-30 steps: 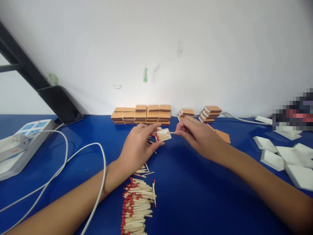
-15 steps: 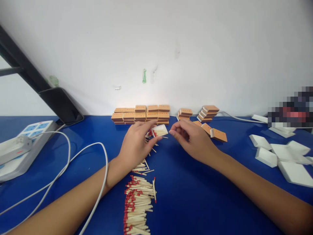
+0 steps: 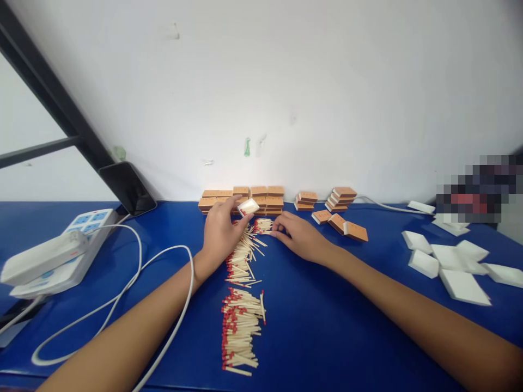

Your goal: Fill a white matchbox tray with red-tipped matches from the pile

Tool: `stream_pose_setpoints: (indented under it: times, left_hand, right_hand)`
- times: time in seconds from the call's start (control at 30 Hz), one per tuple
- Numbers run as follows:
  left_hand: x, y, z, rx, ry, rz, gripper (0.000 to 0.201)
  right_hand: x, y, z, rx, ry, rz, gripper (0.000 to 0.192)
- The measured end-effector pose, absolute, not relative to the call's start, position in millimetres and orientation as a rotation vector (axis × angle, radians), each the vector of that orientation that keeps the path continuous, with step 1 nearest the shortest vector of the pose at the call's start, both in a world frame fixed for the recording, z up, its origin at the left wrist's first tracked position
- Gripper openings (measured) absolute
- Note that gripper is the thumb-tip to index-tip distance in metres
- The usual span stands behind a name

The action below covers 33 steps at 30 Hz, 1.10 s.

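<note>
My left hand (image 3: pixel 223 226) grips a small white matchbox tray (image 3: pixel 249 206) between thumb and fingers, tilted, with some red-tipped matches inside. Below it, loose matches (image 3: pixel 241 256) lie in a ragged row on the blue table. My right hand (image 3: pixel 298 234) pinches at the stick ends of a small group of matches (image 3: pixel 263 225) just right of the tray; which matches sit between its fingertips is too small to make out. A larger pile of matches (image 3: pixel 242 329) lies nearer to me, heads to the left, with a single match (image 3: pixel 262 307) beside it.
Orange matchboxes (image 3: pixel 274 201) are stacked along the wall, with smaller stacks (image 3: pixel 342 198) and loose boxes (image 3: pixel 355 231) to the right. Empty white trays (image 3: pixel 443 256) lie far right. At left are a power strip (image 3: pixel 81 234), a white cable (image 3: pixel 139 267) and a black phone (image 3: pixel 128 188).
My right hand has moved left and down to the matches at the far end of the row. My left hand has raised the tray slightly and left. The view has shifted.
</note>
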<state>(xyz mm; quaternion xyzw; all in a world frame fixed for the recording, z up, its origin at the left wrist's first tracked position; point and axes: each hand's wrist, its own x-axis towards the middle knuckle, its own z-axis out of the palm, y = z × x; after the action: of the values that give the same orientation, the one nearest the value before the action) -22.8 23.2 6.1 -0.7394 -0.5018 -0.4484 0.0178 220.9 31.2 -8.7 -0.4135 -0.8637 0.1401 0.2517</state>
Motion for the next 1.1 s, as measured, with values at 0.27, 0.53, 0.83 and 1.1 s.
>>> stream_pose_setpoints:
  times: [0.27, 0.53, 0.83, 1.1]
  left_hand:
    - [-15.9, 15.0, 6.9, -2.438, -1.437, -1.284, 0.049]
    - [-11.0, 6.8, 7.1, -2.513, -1.324, -1.184, 0.050]
    - [-8.7, 4.9, 2.9, -2.609, -1.274, -1.159, 0.056]
    - [2.0, -8.9, 7.8, -2.776, -1.091, -1.129, 0.061]
  right_hand:
    - [253.0, 24.3, 8.9, -1.200, -2.370, 0.470, 0.014]
    - [279.7, 26.2, -0.7, -1.202, -2.254, 0.605, 0.030]
    - [280.4, 26.4, 7.1, -1.187, -2.041, 0.605, 0.026]
    - [257.5, 0.4, 19.5, -1.058, -2.060, 0.477, 0.019]
